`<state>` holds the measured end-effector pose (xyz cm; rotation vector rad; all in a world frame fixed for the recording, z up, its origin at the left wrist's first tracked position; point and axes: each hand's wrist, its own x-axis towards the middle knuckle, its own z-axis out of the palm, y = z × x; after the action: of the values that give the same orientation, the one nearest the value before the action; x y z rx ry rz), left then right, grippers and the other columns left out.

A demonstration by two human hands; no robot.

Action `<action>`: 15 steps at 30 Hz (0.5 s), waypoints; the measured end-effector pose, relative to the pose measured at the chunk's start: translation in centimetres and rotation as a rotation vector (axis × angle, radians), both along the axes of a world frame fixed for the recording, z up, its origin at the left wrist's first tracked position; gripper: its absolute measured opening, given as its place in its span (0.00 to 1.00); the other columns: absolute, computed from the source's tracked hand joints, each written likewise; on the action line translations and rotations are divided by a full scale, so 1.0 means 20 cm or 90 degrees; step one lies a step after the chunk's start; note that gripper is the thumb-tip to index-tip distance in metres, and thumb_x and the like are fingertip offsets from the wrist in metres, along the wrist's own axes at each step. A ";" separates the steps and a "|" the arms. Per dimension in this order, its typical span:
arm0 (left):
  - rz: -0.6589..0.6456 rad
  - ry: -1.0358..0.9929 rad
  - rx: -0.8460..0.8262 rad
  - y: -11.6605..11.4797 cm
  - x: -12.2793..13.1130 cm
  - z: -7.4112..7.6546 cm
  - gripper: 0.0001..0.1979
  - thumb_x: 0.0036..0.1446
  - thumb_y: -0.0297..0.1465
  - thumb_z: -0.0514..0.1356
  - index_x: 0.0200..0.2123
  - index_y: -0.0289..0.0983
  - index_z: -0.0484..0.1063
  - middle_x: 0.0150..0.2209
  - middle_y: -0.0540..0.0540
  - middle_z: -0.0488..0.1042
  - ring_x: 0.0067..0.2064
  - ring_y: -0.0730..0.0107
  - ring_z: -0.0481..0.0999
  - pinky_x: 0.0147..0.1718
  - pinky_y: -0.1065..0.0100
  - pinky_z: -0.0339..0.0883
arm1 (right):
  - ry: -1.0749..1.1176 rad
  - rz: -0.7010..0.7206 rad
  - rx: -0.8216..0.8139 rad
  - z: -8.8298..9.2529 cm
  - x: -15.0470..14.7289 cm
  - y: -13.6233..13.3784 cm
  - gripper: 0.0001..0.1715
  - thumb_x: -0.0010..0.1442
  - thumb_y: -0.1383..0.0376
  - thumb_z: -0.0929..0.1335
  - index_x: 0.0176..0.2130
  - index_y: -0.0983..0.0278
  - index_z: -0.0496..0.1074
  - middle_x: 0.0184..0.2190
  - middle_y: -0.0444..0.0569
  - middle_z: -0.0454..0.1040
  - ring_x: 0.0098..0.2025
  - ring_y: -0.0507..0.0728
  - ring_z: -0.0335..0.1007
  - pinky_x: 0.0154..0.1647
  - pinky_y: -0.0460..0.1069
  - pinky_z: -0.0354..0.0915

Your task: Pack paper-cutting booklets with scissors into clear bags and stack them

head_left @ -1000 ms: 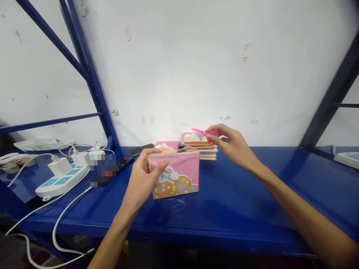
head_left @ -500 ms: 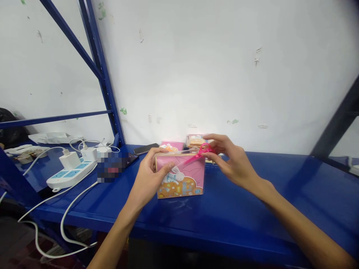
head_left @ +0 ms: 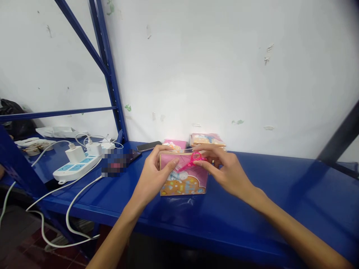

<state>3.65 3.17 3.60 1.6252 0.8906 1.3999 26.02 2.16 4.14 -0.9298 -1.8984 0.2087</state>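
A pink packet [head_left: 183, 185] with a white rabbit and an orange patch printed on it stands upright on the blue table. Clear plastic film seems to cover it. My left hand [head_left: 155, 173] grips its upper left corner, thumb on the front face and fingers behind. In my right hand [head_left: 228, 168] are pink scissors [head_left: 194, 160], held by the handle loops at the packet's top edge. Their blades point left and lie across the upper front; whether they are parted I cannot tell.
Behind the packet lie a pink printed packet [head_left: 175, 145] and a stack of similar packets [head_left: 209, 139]. A black phone [head_left: 148, 146] rests by the wall. To the left are a white power strip [head_left: 74, 170] with plugs and trailing cables, and a blue metal frame [head_left: 112, 86].
The scissors have moved left and slightly down along the packet's top, and my right hand has come nearer my left. My left hand keeps its grip. The whole view has shifted slightly.
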 end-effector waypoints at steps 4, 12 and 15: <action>0.003 0.011 0.009 0.00 0.00 -0.01 0.18 0.57 0.41 0.67 0.47 0.41 0.69 0.41 0.46 0.78 0.40 0.61 0.79 0.39 0.66 0.71 | -0.066 -0.023 0.054 0.00 -0.01 0.00 0.14 0.70 0.57 0.67 0.53 0.52 0.74 0.44 0.44 0.82 0.36 0.57 0.78 0.39 0.54 0.72; -0.007 0.009 0.005 0.00 0.00 -0.01 0.19 0.57 0.42 0.67 0.48 0.41 0.69 0.43 0.46 0.77 0.42 0.61 0.78 0.39 0.66 0.71 | -0.212 -0.046 0.131 -0.03 -0.04 -0.03 0.21 0.73 0.60 0.61 0.61 0.53 0.71 0.50 0.51 0.77 0.47 0.59 0.76 0.44 0.55 0.73; -0.011 0.004 -0.002 0.00 0.00 -0.01 0.19 0.57 0.42 0.67 0.47 0.41 0.69 0.43 0.47 0.77 0.42 0.61 0.78 0.40 0.66 0.72 | -0.229 -0.053 0.158 -0.04 -0.04 -0.03 0.20 0.72 0.61 0.63 0.59 0.55 0.73 0.52 0.53 0.74 0.45 0.58 0.76 0.40 0.53 0.73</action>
<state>3.71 3.17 3.42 1.6324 0.8804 1.3806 25.31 1.54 3.36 -0.9169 -2.1465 -0.2566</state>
